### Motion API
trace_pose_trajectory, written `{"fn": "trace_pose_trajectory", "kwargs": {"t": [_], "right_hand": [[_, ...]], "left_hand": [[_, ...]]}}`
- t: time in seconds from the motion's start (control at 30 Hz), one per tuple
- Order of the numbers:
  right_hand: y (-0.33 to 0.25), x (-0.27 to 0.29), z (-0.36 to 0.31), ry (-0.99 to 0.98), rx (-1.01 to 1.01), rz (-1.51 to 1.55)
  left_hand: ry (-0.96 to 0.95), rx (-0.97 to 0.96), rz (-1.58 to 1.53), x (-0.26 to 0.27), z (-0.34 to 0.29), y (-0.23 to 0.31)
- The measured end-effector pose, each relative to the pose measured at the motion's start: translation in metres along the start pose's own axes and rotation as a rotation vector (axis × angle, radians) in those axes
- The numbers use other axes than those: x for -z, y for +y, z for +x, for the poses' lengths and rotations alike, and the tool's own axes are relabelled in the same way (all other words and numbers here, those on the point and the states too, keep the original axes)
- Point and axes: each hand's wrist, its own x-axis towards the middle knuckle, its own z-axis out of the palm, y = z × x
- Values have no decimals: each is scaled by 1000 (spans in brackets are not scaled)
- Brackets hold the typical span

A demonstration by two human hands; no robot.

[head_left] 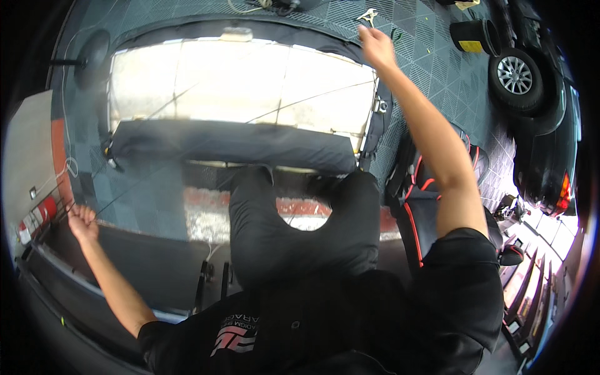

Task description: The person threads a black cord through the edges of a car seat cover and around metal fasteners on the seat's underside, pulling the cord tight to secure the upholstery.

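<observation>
Frame (234, 144) left of the car (542, 159)
</observation>
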Motion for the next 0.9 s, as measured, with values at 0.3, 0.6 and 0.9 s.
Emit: {"fn": "trace_pose_trajectory", "kwargs": {"t": [0.3, 0.6, 0.9], "right_hand": [[-461, -246, -359, -931, 392, 513], [-686, -160, -475, -1911, 398, 1236], [53, -164, -41, -308, 142, -520]], "left_hand": [[-128, 227, -101, 30, -115, -37], [14, 327, -83, 55, -158, -37], [298, 454, -64, 32, -137, -74]]}}
